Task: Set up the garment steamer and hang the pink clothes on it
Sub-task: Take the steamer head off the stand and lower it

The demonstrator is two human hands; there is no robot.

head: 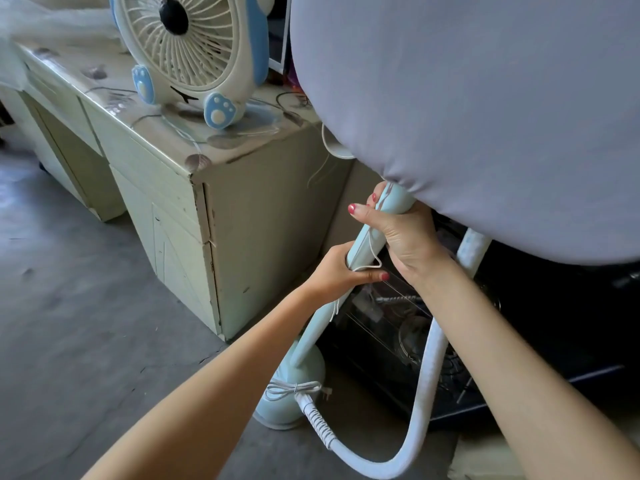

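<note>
Landmark: the steamer pole (363,244), pale blue-green, tilted, rising from the steamer base (294,386) on the floor (86,323) to the underside of the ironing board (485,116).

Nearest the camera, the steam hose (415,410) loops along the floor in front of the base and climbs to the right of the pole. A bundled white power cord (294,388) lies against the base, at the foot of the pole.

Left hand (341,271): fingers curled round the pole at its lower visible section, thumb across the front, firm grip. A thin white string (372,251) hangs along the pole and passes under this hand.

Right hand (398,230): wrapped round the pole higher up, just below the board, with fingertips reaching over the far side.

The board, covered in grey-lilac fabric, sits directly above the pole's top end and fills the upper right.

Right of the pole and behind it, a dark glass-fronted appliance (398,323) stands on the floor.

Left of the pole, a worn pale-green desk (207,220); on its surface (114,105), beyond the pole, stands a white and blue fan (187,53) with paw-print feet.

Pink clothes: not seen in this view.
</note>
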